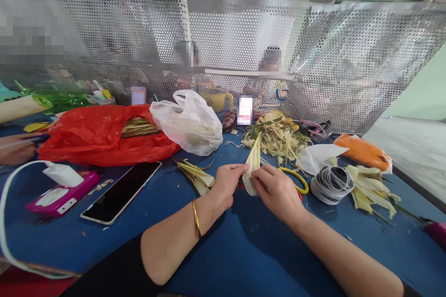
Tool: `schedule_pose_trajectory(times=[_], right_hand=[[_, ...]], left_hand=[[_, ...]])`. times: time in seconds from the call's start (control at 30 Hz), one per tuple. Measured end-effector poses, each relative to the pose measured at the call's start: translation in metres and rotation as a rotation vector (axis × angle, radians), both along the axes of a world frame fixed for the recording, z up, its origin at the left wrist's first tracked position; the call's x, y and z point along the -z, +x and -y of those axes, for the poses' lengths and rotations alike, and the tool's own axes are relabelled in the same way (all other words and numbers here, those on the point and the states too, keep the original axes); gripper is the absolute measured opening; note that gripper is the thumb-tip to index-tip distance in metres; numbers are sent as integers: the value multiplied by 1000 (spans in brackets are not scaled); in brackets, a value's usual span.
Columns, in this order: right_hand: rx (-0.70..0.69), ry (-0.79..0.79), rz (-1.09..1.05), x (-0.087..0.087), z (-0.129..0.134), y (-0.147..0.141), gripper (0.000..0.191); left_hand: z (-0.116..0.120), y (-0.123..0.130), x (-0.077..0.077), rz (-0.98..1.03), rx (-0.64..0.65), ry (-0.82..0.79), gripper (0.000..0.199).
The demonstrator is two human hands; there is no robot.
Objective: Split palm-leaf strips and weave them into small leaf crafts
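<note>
Between my two hands, above the blue table (216, 250), a pale corn husk (255, 155) stands upright with its narrow tip up. My left hand (226, 184) pinches its left edge with thumb and finger. From the right, the fingers of my right hand (278, 191) close on its lower part. Just behind my right hand lie scissors with yellow handles (300, 180), partly covered by it. A few loose husk strips (195, 175) rest left of my left hand. Farther right sit a spool of pale string (332, 185) and more husks (372, 190).
A heap of husk scraps (275, 137) lies behind my hands. On the left are a white plastic bag (190, 125), a red bag (87, 134), a phone (121, 192) and a magenta power strip (64, 195). A perforated metal screen (240, 32) borders the back. Another person's hand (17, 148) is far left.
</note>
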State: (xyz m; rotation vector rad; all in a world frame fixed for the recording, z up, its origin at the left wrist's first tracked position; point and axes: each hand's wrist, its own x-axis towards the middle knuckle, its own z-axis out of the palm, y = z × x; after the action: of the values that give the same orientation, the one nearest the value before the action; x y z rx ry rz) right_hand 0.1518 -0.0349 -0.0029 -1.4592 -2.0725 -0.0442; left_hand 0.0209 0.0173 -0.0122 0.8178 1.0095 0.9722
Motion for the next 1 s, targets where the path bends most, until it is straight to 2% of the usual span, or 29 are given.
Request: schedule_pose_trajectory(times=[0.07,0.17,0.27,0.4,0.5,0.57,0.63,0.7,0.77,0.83,0.9,0.93,1.0], right_hand=[[20,-57,-250,-5,-2,4,17],[93,-144,-671,-21,-4,16,16],[176,-98,-973,-42,-5,39,20],[280,104,-1102,-66,5,75,25],[455,270,-1127,-79,24,100,23],[628,377,-1076,-84,41,117,20],[772,474,-896,-84,57,135,19],[872,495,-577,-79,71,155,25],[946,398,-237,-70,80,174,30],[924,179,53,-59,84,190,27],[827,-34,230,-51,83,201,21],[786,-97,279,-49,82,203,19],[762,-60,317,-50,78,197,15]], left_hand=[[-1,0,-1,-20,-10,-5,25],[-4,-1,-1,-78,-45,11,23],[-6,-1,-1,-127,-66,56,19],[-7,-2,0,-233,-70,162,15],[-8,-5,1,-325,-68,260,12],[-9,-7,1,-374,-71,312,12],[-10,-8,1,-411,-80,351,11],[-11,-7,1,-433,-78,372,13],[-10,-6,0,-441,-62,379,17],[-9,-4,-2,-447,-38,400,19],[-7,-2,-5,-477,-11,465,20],[-6,-1,-6,-499,-1,509,20],[-3,2,-10,-536,15,594,21]])
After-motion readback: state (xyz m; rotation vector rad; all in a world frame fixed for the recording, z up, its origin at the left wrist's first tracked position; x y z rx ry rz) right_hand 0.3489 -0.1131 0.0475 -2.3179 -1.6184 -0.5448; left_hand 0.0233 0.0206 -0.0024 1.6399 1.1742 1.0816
